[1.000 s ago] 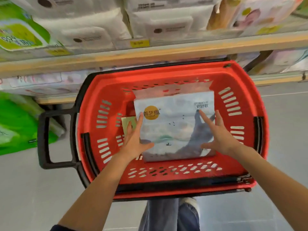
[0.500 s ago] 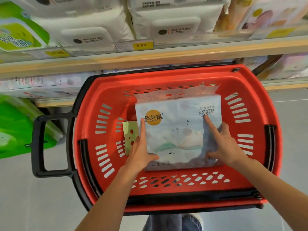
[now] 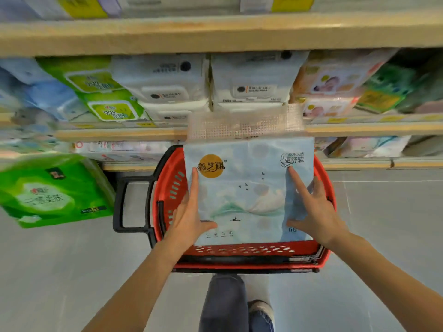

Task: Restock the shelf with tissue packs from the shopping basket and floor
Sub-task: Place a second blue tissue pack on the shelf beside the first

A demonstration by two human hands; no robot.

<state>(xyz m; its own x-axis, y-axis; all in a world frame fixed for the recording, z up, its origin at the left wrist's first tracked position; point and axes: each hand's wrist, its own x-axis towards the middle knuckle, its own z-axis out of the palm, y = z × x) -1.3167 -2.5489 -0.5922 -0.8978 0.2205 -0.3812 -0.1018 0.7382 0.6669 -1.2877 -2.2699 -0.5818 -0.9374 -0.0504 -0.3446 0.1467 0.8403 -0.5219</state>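
step: pack toward shelf | tissue pack (image 3: pixel 247 188) gripped at both side edges by left hand (image 3: pixel 189 216) and right hand (image 3: pixel 314 212), thumbs and index fingers on front, probably to keep soft wrap from sagging | under hands: red basket (image 3: pixel 167 188) | beyond fingertips: stocked shelf (image 3: pixel 119 135) | left of left hand: green pack (image 3: pixel 52 190) on floor, not yet shelved

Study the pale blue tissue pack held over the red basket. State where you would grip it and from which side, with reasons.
Grip the tissue pack by its two side edges, one hand from each side, as the left hand and right hand do here. It is broad, flat and looks soft, so a single-handed hold would probably let it sag.
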